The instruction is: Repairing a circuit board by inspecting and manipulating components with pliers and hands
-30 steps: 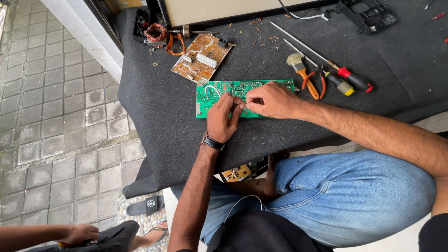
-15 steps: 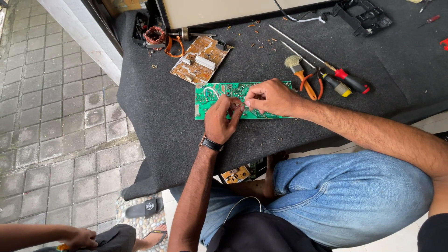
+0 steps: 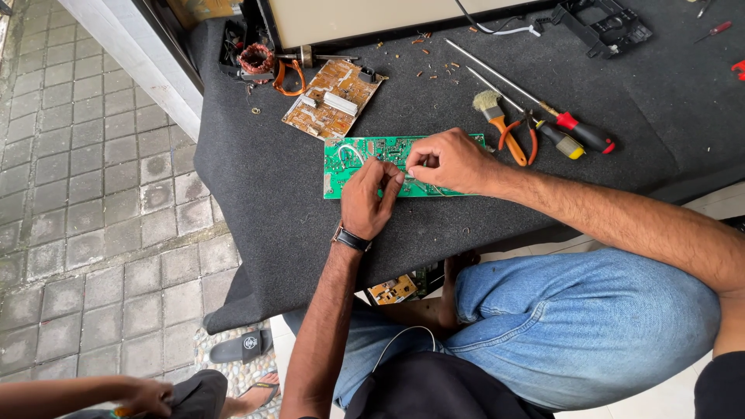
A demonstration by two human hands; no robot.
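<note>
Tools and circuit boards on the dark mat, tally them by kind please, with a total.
Circuit boards: 2, green circuit board, brown circuit board
Screwdrivers: 2, red-handled screwdriver, yellow-handled screwdriver
Brushes: 1, brush
Pliers: 1, orange-handled pliers
Total: 6

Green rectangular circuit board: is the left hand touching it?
Touching. The head view shows the left hand with fingers pressed on the green circuit board.

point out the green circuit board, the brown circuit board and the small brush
green circuit board (image 3: 341,167), head view, on its bare left end
brown circuit board (image 3: 330,101), head view, on its middle
small brush (image 3: 497,112), head view, where the bristles meet the orange handle
</note>
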